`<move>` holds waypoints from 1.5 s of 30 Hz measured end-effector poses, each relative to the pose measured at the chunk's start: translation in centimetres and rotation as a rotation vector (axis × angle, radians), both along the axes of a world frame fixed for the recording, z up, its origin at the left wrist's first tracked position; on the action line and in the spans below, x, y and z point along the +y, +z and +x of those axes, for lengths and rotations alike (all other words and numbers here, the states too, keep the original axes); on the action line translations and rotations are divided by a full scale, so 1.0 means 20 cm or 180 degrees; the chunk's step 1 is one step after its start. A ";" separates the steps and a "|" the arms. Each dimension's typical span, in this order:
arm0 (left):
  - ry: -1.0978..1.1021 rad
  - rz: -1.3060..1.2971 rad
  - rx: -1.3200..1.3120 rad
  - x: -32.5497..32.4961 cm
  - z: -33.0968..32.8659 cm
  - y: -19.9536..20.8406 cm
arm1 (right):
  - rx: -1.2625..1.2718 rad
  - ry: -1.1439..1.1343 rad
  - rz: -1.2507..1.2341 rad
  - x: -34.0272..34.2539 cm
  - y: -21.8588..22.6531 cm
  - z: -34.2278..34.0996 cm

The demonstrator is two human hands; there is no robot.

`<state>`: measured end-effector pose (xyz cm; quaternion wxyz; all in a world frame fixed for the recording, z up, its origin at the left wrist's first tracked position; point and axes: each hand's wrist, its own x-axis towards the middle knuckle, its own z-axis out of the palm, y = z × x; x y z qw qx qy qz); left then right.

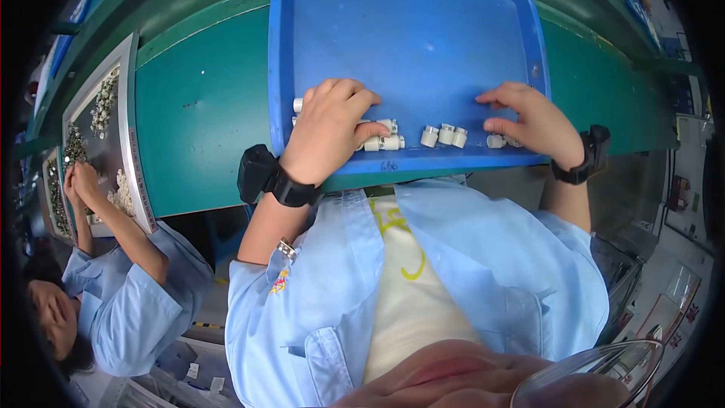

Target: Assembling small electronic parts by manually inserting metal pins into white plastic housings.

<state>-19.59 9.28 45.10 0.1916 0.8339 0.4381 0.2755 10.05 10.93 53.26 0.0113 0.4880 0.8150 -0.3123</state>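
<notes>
Small white cylindrical pieces lie along the near side of a blue plastic tray (408, 38). My left hand (325, 128) rests over the pieces at the near left corner, its thumb apart from the fingers. Several white pieces (384, 142) show beside that thumb, and others are partly hidden under the hand. Between my hands stands a small group of white pieces (445, 136). My right hand (529, 117) is at the near right corner with thumb and forefinger spread apart. A white piece (495, 140) lies just below its thumb; its other fingers are largely hidden.
The tray sits on a green table (200, 106). To the left, a co-worker's hands (83, 181) are over a metal-framed tray (136, 151) holding piles of small dark and pale parts. A green beam (204, 0) runs behind the table.
</notes>
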 end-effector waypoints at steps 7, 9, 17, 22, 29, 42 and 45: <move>-0.0255 0.0033 0.0706 -0.21 0.23 0.07 | 0.0508 -0.0354 0.0318 -0.32 -0.09 0.13; -0.0254 0.0119 0.0828 -0.22 0.30 0.04 | 0.0508 -0.0329 0.0481 -0.34 -0.12 0.19; -0.0027 -0.0681 -0.0280 -0.23 0.46 -0.08 | 0.0627 -0.1357 0.0893 -0.28 -0.21 0.64; 0.0660 -0.1145 -0.1338 -0.30 0.53 -0.05 | -0.0313 -0.0667 0.2104 -0.25 -0.34 0.77; 0.0370 -0.1424 -0.2094 -0.30 0.52 -0.05 | -0.0914 -0.0205 0.2853 -0.24 -0.37 0.72; -0.0298 -0.2290 -0.3186 -0.40 0.47 0.02 | 0.3711 -0.0773 -0.0184 -0.34 -0.28 0.14; -0.0396 -0.2458 -0.2865 -0.42 0.44 0.01 | 0.3991 -0.0686 -0.0129 -0.35 -0.33 0.00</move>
